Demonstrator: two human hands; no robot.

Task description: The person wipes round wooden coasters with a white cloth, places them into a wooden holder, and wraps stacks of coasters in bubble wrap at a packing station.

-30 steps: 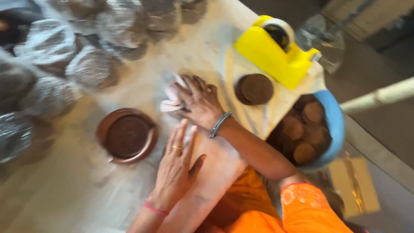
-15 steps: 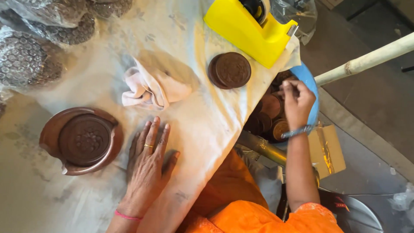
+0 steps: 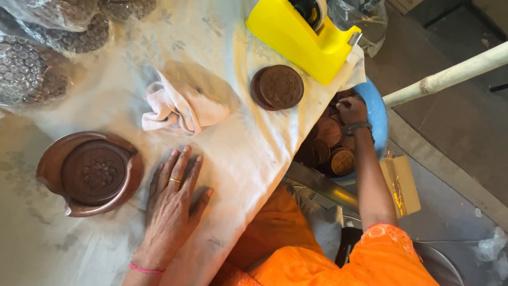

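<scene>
Left hand [image 3: 172, 204] flat, fingers spread on cloth [image 3: 238, 153]; right hand [image 3: 352, 110] in blue tub [image 3: 377, 114], grip unclear.

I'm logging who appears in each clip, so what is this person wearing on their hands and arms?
The left hand has a gold-coloured ring on one finger and a thin pink band at the wrist. The right hand has a dark bangle at the wrist, and the arm above it ends in a short orange sleeve.

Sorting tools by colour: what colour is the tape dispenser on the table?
The tape dispenser is bright yellow, seen clearly in the head view.
</scene>
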